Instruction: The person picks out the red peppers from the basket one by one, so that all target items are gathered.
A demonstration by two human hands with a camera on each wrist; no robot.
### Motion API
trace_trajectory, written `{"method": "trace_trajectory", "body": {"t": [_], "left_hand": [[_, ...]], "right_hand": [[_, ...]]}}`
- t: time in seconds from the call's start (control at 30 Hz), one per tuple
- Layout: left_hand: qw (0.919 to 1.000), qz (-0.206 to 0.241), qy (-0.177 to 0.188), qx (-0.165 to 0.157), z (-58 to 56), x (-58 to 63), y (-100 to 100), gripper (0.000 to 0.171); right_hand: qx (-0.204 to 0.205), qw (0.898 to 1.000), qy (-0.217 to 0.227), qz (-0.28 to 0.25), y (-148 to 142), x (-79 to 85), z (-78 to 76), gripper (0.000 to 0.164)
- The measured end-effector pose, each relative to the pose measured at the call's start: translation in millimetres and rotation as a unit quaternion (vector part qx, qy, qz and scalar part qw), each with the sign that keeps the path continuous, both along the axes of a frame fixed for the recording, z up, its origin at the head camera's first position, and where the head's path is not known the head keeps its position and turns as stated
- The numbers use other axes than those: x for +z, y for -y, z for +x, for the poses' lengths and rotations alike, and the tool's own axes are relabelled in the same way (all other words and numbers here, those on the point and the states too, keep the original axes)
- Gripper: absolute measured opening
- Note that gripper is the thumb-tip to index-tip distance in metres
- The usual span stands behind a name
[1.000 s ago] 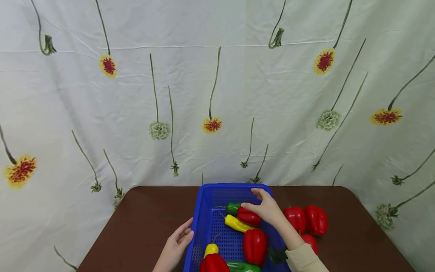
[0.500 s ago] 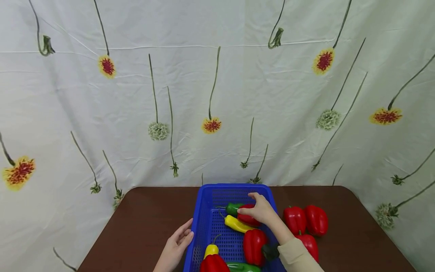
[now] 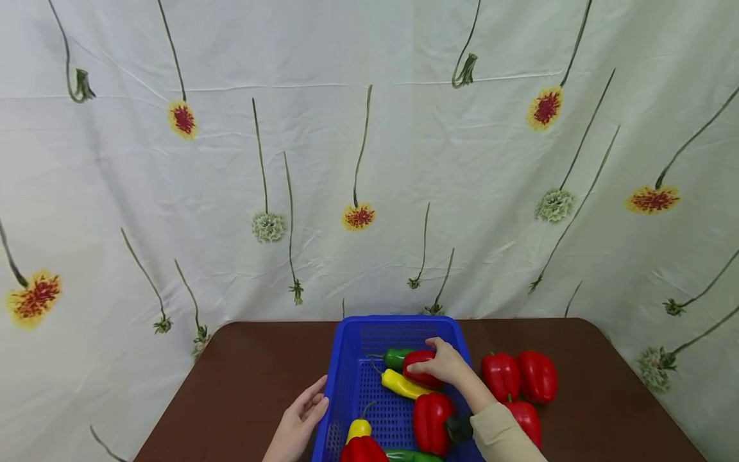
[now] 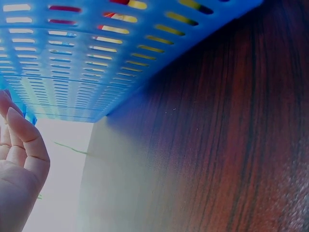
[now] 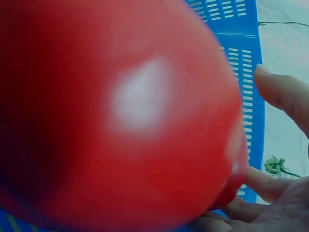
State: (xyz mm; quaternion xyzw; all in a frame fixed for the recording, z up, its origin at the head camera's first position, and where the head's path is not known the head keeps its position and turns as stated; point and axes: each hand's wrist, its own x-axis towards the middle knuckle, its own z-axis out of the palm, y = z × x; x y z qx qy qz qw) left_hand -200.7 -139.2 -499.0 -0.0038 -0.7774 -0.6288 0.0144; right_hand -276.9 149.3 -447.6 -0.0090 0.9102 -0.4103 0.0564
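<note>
My right hand [image 3: 446, 364] reaches into a blue plastic basket [image 3: 340, 359], around a glossy red bell pepper [image 3: 419, 370]. Its thumb overlaps that pepper in the head view. From the right wrist, the lower fingers [image 5: 270, 186] touch its far side, while the thumb stands apart. A nearer red bell pepper [image 5: 145, 145] fills most of this view, hiding much of the scene. Beside the basket's left wall is my left hand [image 3: 298, 418], its loosely bent fingertips right at the wall. A green pepper [image 3: 397, 358] and a long yellow pepper [image 3: 402, 384] lie alongside the reached-for pepper.
Nearer in the basket are red bell peppers [image 3: 432, 423], a yellow pepper [image 3: 359, 428], a green pepper [image 3: 411, 456] and a dark green thing [image 3: 458, 428]. Three red bell peppers [image 3: 537, 377] lie right of it on the brown table [image 3: 260, 366]. A flowered cloth [image 3: 323, 160] hangs behind.
My right hand has lowered from above the far red bell pepper to around it. My left hand keeps its place by the basket. The head view has tilted up slightly.
</note>
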Motion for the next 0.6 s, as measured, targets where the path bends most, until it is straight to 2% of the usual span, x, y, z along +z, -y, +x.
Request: {"method": "trace_trajectory", "body": {"t": [0.27,0.6], "left_hand": [[1.0000,-0.006,0.001,-0.005,0.5,-0.2,0.9,0.052],[0.9998,0.005,-0.014,-0.011,0.2,-1.2,1.4,0.051]], "right_hand": [[-0.007,0.999,0.004,0.033,3.2,-6.5,0.1,0.079],[-0.002,0.995,-0.015,0.095,7.9,-10.5,3.8,0.088]]}}
